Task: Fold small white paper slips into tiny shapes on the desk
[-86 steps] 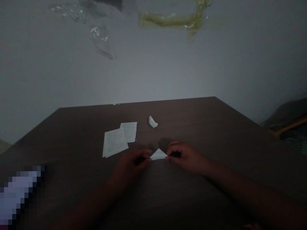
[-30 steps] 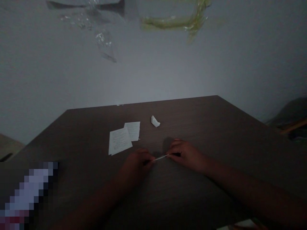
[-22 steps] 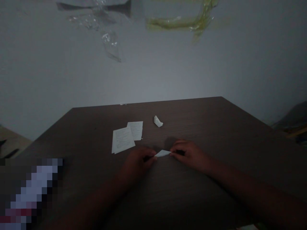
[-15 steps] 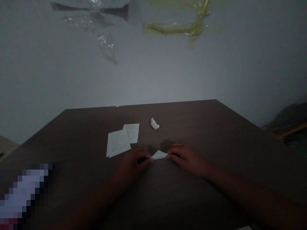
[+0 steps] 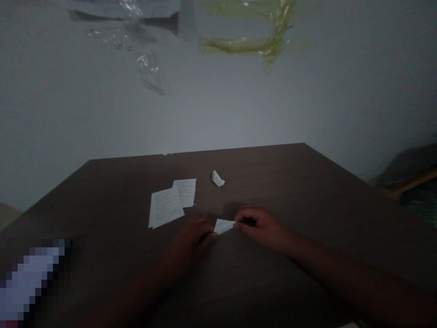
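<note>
Between my two hands is a small folded piece of white paper (image 5: pixel 224 226), roughly triangular, with faint lines on it. My left hand (image 5: pixel 195 234) pinches its left corner between thumb and fingers. At the right corner, the fingertips of my right hand (image 5: pixel 260 225) are closed on the same paper. Beyond them lies a small folded paper boat (image 5: pixel 218 178). To the left of it are several flat printed sheets (image 5: pixel 166 207), overlapping one another on the dark table.
The dark wooden table (image 5: pixel 259 173) stands against a grey wall (image 5: pixel 218 109) with clear and yellow tape (image 5: pixel 239 45) on it. A blurred-out, pale-topped object (image 5: pixel 32 278) lies at the left. Dark items (image 5: pixel 413 177) are beyond the table's right edge.
The folded paper has turned between my hands: its peak now lies toward the left and its lower edge slants up to the right. Both hands still grip it.
</note>
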A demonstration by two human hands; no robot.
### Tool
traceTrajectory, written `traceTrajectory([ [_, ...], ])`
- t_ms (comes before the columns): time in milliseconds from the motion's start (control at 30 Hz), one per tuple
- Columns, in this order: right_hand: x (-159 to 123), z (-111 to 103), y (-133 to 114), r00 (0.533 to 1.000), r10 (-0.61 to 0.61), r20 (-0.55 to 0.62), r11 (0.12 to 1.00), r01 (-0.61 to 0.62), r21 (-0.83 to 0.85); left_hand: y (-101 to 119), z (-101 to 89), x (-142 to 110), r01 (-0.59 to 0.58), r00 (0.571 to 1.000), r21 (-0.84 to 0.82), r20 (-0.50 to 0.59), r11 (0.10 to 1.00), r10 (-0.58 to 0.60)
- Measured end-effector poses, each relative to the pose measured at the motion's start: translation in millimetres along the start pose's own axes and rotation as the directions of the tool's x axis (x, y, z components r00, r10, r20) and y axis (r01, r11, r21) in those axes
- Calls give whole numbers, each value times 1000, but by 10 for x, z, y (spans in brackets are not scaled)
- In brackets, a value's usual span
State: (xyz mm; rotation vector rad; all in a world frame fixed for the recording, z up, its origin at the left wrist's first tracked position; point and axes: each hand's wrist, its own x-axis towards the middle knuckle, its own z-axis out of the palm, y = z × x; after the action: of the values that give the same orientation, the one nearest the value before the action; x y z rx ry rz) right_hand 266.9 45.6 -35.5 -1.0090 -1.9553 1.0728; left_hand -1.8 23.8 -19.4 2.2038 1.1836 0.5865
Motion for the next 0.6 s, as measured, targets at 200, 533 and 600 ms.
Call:
traceTrajectory([
  [200,-47,57,-53,996,36,-84,999,-36,10,-125,221,-106,-62,972,128,-217,990,89],
  [533,-153,211,-163,993,47,-107,997,-40,60,174,282,-128,-119,951,318,-236,940,201],
  [600,-156,226,-165,992,41,-123,997,-32,75,180,281,-129,-131,947,295,-246,946,207],
])
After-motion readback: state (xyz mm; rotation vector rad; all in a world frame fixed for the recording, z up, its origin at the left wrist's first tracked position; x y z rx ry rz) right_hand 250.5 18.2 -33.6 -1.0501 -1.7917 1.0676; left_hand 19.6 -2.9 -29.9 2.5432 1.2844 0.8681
